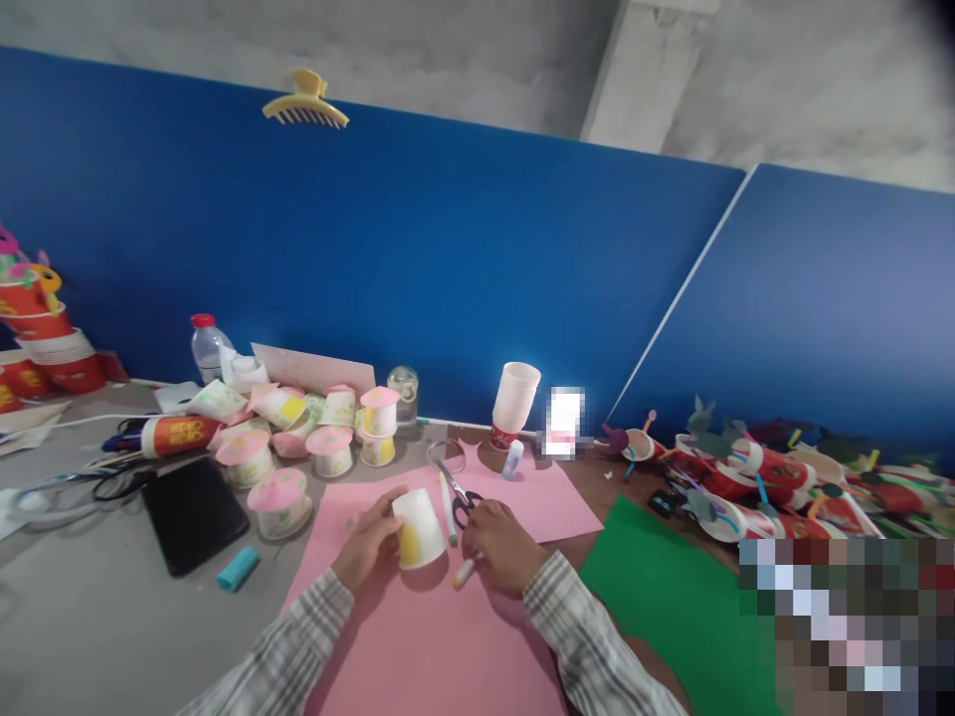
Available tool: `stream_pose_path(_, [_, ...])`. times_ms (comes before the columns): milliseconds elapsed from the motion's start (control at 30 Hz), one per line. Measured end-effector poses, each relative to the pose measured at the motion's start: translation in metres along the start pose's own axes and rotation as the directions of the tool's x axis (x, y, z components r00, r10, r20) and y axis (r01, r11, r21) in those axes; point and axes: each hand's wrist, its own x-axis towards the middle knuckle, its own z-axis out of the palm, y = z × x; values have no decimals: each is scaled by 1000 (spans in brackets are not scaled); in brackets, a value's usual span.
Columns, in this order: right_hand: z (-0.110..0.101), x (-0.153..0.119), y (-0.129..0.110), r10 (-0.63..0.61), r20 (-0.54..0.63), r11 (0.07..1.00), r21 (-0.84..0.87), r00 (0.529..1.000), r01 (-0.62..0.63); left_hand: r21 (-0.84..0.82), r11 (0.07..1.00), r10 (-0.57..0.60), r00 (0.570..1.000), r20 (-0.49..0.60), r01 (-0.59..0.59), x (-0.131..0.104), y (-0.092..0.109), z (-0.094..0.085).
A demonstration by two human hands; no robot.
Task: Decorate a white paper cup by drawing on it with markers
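Observation:
A white paper cup (419, 527) with a yellow patch on its side is tilted over the pink paper (440, 646). My left hand (371, 537) is closed round its left side. My right hand (498, 547) is closed just to the right of the cup. A white marker (464, 573) with an orange end sticks out beneath its fingers. Touching or just beyond these fingers are the handles of the scissors (464, 505), their blades pointing away. Between cup and scissors lies a slim white marker (449, 509) with a green tip.
Several small pink-topped cups (328, 450) are grouped at left, behind a black tablet (195, 515) and a blue marker cap (239, 569). A cup stack (514, 403) and a glue stick (512, 459) stand ahead. Green paper (664, 577) and decorated red cups (776, 477) are at right.

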Motion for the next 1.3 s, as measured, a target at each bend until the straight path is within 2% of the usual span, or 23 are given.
stream_pose_path(133, [-22,1,-9,17,-69,992,124,997,-9,114,985,130,991,-22,-126,2,-2,-3])
stream_pose_path(200, [-28,2,-15,43,-149,970,241,988,-6,178,963,211,977,-23,-204,2,-2,-4])
stream_pose_path(233, [-29,3,-17,109,-252,868,495,961,31,213,947,248,968,-18,-239,1,-2,-4])
stream_pose_path(267, [-28,5,-19,195,-289,678,731,937,84,250,930,281,960,-10,-269,0,-1,-4])
stream_pose_path(300, [-24,7,-20,295,-261,402,907,919,129,285,912,306,952,2,-294,-2,-1,-3])
stream_pose_path(333, [-19,9,-20,329,-250,308,940,911,147,315,896,324,946,17,-313,-4,-1,-2])
stream_pose_path(400, [-6,14,-18,371,-236,193,966,898,174,390,852,353,933,62,-348,-8,0,1])
stream_pose_path(467, [8,18,-13,399,-200,84,980,895,181,521,737,420,896,146,-431,-12,1,4])
stream_pose_path(567, [25,22,-6,419,-139,-38,985,897,170,683,471,563,787,254,-558,-18,5,8])
stream_pose_path(633, [31,23,-4,425,-116,-91,981,898,170,743,332,653,710,264,-581,-23,9,9])
stream_pose_path(700, [35,23,-4,436,-120,-121,974,892,190,789,206,709,644,287,-578,-27,11,11])
stream_pose_path(767, [37,24,-6,454,-142,-134,965,880,225,813,80,716,600,356,-577,-30,11,13])
stream_pose_path(867, [39,24,-11,473,-185,-125,954,861,274,822,-79,671,580,463,-565,-32,6,15])
stream_pose_path(1033, [37,20,-22,459,-229,-64,955,858,290,824,-291,660,521,541,-486,-35,4,19])
stream_pose_path(1100, [35,19,-27,442,-240,-33,959,864,283,820,-325,658,511,554,-472,-37,7,20])
stream_pose_path(1167, [34,17,-32,421,-250,3,962,872,274,822,-333,649,520,555,-462,-39,11,22])
stream_pose_path(1300, [33,14,-38,375,-280,93,960,884,265,816,-343,657,502,562,-465,-40,15,23])
